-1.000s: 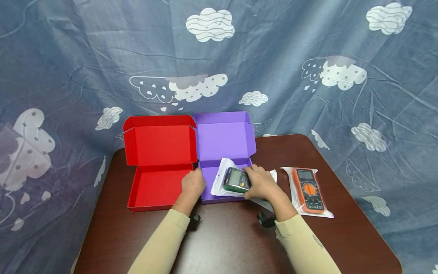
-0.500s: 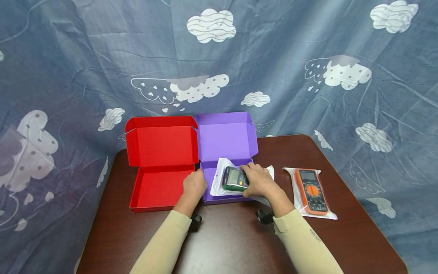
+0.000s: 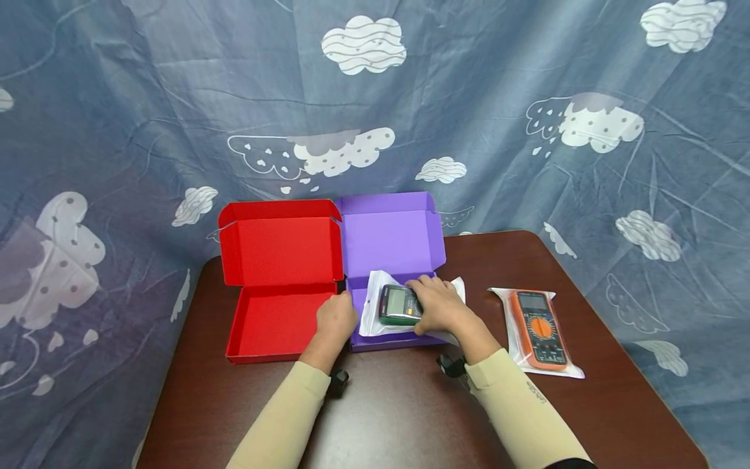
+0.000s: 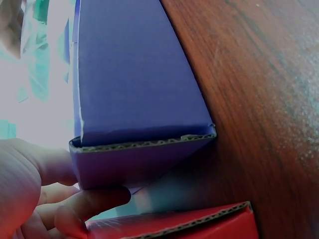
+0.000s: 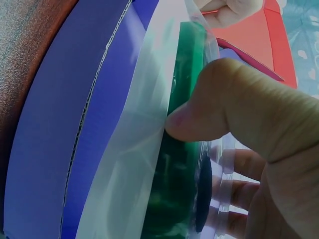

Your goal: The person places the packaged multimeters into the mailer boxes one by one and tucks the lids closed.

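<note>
A green multimeter [image 3: 400,305] in a clear and white plastic bag [image 3: 372,312] lies slanted over the open purple box [image 3: 383,242]. My right hand [image 3: 442,307] grips it across its right half, covering that part. In the right wrist view the thumb presses the green side [image 5: 172,174] through the plastic, with the other fingers on the opposite side. My left hand [image 3: 336,318] pinches the purple box's left wall [image 4: 119,167], thumb on the inner side and fingers outside, between the two boxes.
An open red box [image 3: 281,251] stands just left of the purple one. To the right, an orange multimeter [image 3: 540,329] in a clear bag lies on the brown table [image 3: 398,410]. A blue cloud-patterned cloth [image 3: 246,78] hangs behind.
My right hand has shifted slightly left with the bagged green multimeter. The left hand keeps its hold on the purple box. The whole head view has drifted a little.
</note>
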The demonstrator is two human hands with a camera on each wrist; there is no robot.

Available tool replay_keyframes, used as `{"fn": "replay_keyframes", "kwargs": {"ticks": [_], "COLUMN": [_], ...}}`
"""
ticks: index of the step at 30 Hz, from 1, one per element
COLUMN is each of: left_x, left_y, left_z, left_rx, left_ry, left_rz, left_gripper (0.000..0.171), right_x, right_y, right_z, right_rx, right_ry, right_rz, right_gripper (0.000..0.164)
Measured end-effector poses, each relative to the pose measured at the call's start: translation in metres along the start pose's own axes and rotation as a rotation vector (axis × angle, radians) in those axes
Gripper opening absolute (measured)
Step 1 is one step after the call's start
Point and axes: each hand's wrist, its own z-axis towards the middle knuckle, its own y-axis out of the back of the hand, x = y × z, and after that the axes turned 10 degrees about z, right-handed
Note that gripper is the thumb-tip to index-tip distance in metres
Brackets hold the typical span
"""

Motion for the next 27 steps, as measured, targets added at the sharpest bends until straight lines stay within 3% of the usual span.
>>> {"fn": "replay_keyframes", "kwargs": {"ticks": [6,27], "left_x": [0.0,-0.001], "left_y": [0.002,0.001], "left_z": [-0.001,-0.001], "left_rx": [-0.02,0.021], "left_ry": [-0.009,-0.016], "left_rz": [-0.003,0.037], "left_gripper": [0.007,0.01], "right_x": [0.001,0.008], "right_y": [-0.001,-0.011], "right_z": [0.006,0.019], "right_rx": [0.013,0.06], "right_ry": [0.002,0.033], "right_rz": [-0.023,-0.061], "right_gripper": [0.098,0.099]}}
